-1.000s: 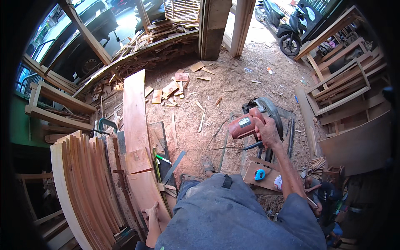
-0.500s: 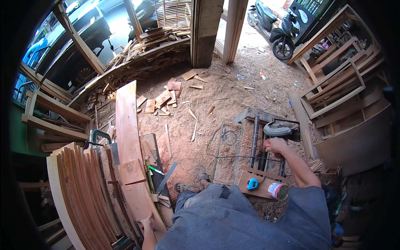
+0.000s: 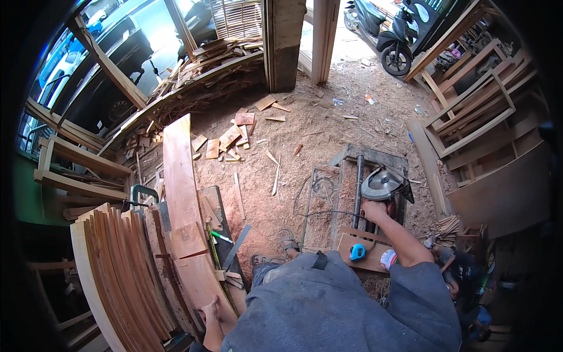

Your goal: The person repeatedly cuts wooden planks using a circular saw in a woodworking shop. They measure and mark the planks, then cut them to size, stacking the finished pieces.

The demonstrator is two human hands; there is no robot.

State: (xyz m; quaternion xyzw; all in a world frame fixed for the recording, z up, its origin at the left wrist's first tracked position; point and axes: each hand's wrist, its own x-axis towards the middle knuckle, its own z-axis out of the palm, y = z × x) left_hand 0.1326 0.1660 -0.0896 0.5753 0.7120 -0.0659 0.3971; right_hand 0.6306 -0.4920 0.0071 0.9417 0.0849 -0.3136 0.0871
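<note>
1. Fingers of my left hand (image 3: 209, 310) rest spread on the curved plank's (image 3: 196, 276) near end, steadying it on the bench (image 3: 220, 205)
2. My right hand (image 3: 372, 209) grips the circular saw (image 3: 384, 185), set down on the low stand (image 3: 328, 199) past the tape measure (image 3: 357, 251)
3. Offcuts (image 3: 226, 138) litter the sawdust floor (image 3: 311, 126) beyond

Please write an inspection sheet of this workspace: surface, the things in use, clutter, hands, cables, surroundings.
Surface: dirt floor covered in sawdust.
Job's things: circular saw set down on a low metal frame; long plank on the bench.
Clutter: wood offcuts, tape measure, curved boards.
Hands: right hand on the saw; left hand rests on the plank.
Cables: thin cord runs to the saw.
Surroundings: motorbike, wooden frames.
</note>
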